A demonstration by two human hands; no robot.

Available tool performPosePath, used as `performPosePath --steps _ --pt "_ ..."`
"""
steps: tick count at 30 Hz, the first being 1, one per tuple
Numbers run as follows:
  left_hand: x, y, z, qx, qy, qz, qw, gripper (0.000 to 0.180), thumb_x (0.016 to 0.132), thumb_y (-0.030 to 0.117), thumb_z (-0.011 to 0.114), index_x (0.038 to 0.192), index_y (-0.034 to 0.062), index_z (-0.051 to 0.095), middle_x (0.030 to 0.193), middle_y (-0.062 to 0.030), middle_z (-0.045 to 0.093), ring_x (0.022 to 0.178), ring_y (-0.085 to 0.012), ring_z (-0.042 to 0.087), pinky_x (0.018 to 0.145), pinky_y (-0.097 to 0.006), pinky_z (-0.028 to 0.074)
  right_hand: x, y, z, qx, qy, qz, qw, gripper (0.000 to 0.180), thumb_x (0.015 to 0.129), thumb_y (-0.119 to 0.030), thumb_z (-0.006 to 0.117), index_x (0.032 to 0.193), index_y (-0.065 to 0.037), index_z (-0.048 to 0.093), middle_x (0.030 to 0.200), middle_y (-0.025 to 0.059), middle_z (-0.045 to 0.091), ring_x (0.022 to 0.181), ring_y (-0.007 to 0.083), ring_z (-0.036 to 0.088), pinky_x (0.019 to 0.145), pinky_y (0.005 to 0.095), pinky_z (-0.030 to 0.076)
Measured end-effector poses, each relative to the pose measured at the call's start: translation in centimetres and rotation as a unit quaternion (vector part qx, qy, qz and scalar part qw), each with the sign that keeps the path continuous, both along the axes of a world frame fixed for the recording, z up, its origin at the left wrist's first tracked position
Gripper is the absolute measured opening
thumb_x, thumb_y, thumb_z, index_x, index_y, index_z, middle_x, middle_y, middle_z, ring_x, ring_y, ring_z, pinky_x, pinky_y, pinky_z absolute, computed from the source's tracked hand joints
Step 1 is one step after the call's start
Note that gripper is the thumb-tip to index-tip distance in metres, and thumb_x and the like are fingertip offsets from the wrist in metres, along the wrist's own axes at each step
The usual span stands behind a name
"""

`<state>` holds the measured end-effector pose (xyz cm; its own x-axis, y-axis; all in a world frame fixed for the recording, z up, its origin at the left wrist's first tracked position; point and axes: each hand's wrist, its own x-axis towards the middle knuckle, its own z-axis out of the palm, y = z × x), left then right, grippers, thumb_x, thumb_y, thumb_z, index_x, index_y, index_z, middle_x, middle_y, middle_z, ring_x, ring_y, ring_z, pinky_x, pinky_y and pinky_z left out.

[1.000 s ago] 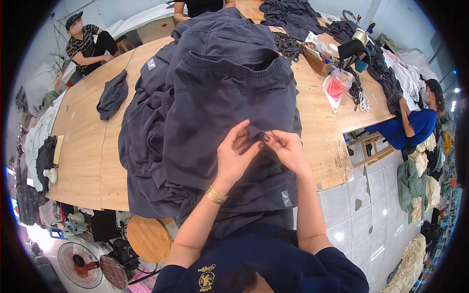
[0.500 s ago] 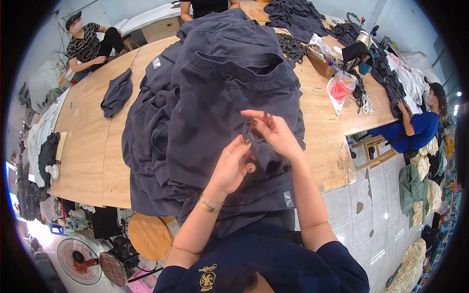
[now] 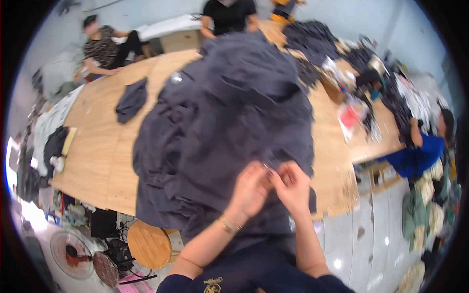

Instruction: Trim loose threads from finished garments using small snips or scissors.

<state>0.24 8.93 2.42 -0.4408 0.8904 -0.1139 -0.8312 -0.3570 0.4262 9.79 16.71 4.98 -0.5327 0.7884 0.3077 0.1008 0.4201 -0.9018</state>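
Both hands are together at the near edge of the big heap of dark navy knit garments spread over the long wooden worktable. The left hand and the right hand meet fingertip to fingertip, pinching a small fold of the top garment between them, right where the pile drops toward the body. What exactly sits in that pinch is hard to make out, since the picture is blurred and the fingers cover it. A single dark garment lies apart on the table's left. A round wooden stool stands below the table edge.
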Motion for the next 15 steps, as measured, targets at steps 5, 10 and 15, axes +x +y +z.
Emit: performPosePath --steps 5,10,15 --pt "1.9 0.6 -0.2 -0.042 0.011 -0.052 0.998 0.005 0.093 0.010 0.053 0.095 0.0071 0.056 0.096 -0.0030 0.063 0.090 -0.0144 0.062 0.079 -0.032 0.053 1.9 0.4 -0.4 -0.096 0.014 0.000 0.995 0.018 0.082 -0.002 0.066 0.072 -0.002 0.051 0.057 -0.0076 0.035 0.053 0.0005 0.029 0.046 0.0189 0.024" --pt "0.9 -0.2 0.8 -0.115 0.189 -0.064 0.973 0.009 0.092 0.015 0.057 0.092 0.0078 0.053 0.091 0.0010 0.061 0.084 -0.0070 0.060 0.069 -0.025 0.056 3.3 0.7 0.3 -0.052 -0.047 0.072 0.995 0.018 0.083 -0.002 0.064 0.073 -0.002 0.050 0.058 -0.0066 0.034 0.054 0.0016 0.030 0.047 0.0195 0.024" --pt "-0.6 0.4 2.1 -0.069 0.249 -0.099 0.961 0.016 0.090 0.017 0.062 0.086 0.0066 0.050 0.076 0.0050 0.052 0.078 -0.0035 0.059 0.064 -0.022 0.055 3.0 0.0 1.3 0.026 -0.070 0.056 0.996 0.015 0.082 -0.003 0.064 0.075 -0.002 0.050 0.057 -0.0012 0.039 0.053 0.0040 0.033 0.047 0.0219 0.027"
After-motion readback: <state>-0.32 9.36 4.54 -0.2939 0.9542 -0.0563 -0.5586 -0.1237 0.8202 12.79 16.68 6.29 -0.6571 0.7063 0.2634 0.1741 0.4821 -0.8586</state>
